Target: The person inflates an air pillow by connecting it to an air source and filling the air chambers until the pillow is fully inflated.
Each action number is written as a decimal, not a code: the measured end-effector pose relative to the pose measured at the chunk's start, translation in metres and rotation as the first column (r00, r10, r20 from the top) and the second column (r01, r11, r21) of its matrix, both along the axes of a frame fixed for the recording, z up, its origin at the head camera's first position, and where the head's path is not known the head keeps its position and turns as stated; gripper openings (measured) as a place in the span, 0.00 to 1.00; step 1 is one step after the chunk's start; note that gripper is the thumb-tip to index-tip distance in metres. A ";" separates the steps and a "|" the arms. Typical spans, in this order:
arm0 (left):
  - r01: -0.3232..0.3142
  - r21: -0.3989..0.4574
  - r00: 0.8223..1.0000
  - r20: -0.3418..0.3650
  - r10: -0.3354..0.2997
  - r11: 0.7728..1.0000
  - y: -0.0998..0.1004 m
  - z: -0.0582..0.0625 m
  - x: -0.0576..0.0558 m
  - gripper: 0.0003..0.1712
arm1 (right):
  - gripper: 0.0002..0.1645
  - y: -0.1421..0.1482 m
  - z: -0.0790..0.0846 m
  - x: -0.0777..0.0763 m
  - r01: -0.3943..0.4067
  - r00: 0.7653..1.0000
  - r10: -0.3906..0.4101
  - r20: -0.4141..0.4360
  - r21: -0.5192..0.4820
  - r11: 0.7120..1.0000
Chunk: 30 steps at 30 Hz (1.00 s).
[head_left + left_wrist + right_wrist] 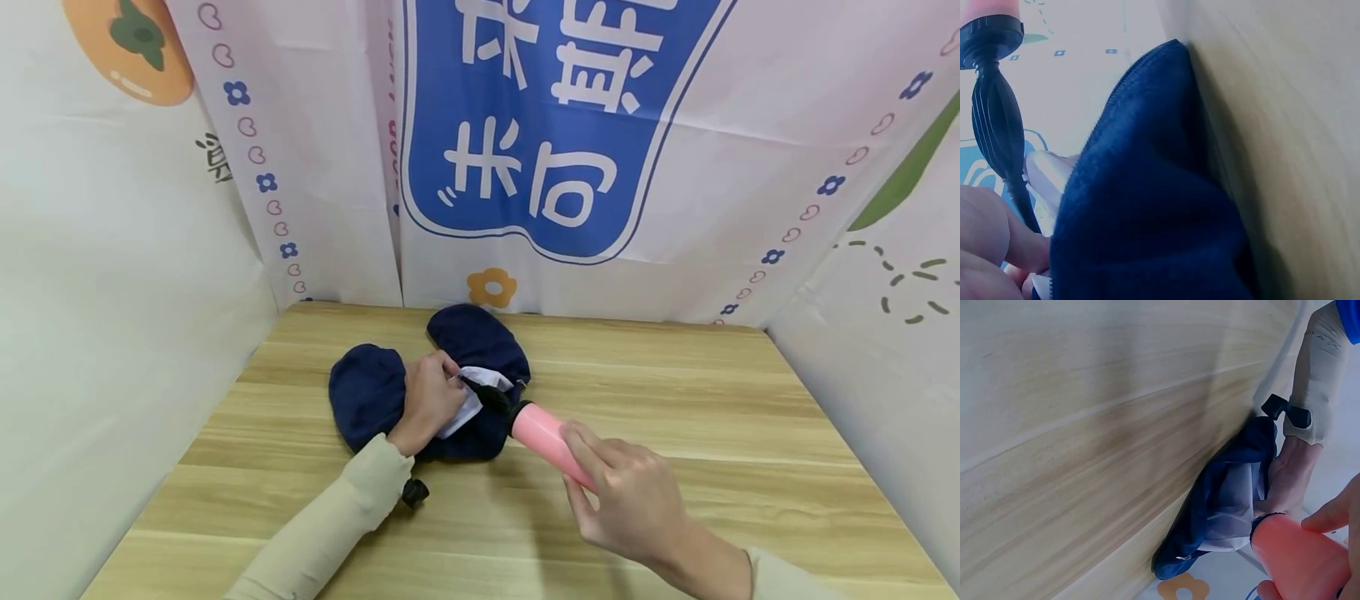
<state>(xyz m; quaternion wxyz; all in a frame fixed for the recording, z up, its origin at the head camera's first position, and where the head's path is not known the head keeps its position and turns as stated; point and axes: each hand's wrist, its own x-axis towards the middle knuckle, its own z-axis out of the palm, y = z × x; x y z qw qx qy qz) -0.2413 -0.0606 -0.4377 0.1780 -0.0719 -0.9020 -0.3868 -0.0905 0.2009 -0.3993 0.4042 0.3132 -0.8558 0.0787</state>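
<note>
Nearest, the right hand [633,500] grips a pink pump [551,440], its long axis slanting up-left toward the left hand [435,392], which pinches white lining [459,421] by the black nozzle [491,397], inside a navy cover [363,392] on the surface [712,400].

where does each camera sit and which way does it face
Head: worn on the head, facing forward and down at the table and navy cloth item; left hand, right hand and both sleeves show.
Left wrist: facing close along the navy cloth item; part of the left hand shows at lower left.
Right wrist: facing across the table, past the pink pump; part of the right hand shows, with the left hand beyond.
Shared: head and right wrist both show the white inner layer and orange wall flower.
</note>
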 end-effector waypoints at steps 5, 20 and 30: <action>0.065 -0.055 0.998 0.008 -0.065 0.996 -0.003 -0.001 -0.002 0.09 | 0.28 -0.001 0.002 0.001 0.005 1.000 -0.003 -0.027 0.050 0.999; 0.109 -0.093 0.993 0.056 -0.104 0.990 -0.008 -0.001 -0.004 0.09 | 0.24 -0.006 -0.008 0.001 0.004 0.994 0.005 -0.107 0.084 0.996; 0.164 0.043 0.976 0.138 -0.168 0.986 -0.019 0.004 -0.014 0.09 | 0.23 -0.002 -0.005 -0.004 -0.029 0.994 0.039 -0.099 0.095 0.995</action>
